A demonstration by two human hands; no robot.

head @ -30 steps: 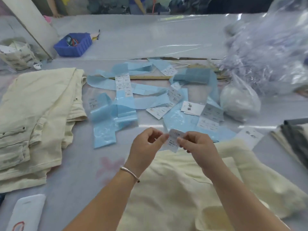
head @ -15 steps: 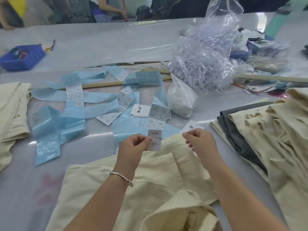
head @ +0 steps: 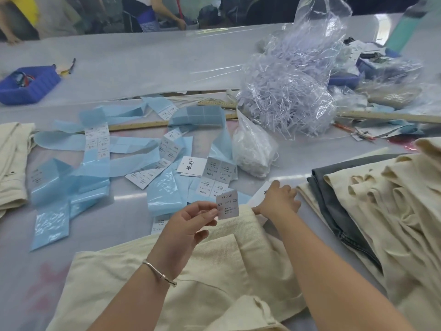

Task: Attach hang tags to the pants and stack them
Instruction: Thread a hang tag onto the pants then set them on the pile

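My left hand pinches a small white size sticker marked XS, held upright above the cream pants lying in front of me. My right hand reaches to a white hang tag lying at the far edge of those pants; its fingers rest on the tag and hide most of it. Whether the fingers pinch the tag is not visible. A second white hang tag lies among the blue strips further back.
Blue backing strips and label sheets litter the middle of the table. A clear bag of plastic fasteners and a small white bag stand behind. Cream and grey pants pile at right, more cream pants at left. A blue basket sits far left.
Both hands held the sticker a second ago. The right hand let go and moved right and forward onto the hang tag. The view swung right.
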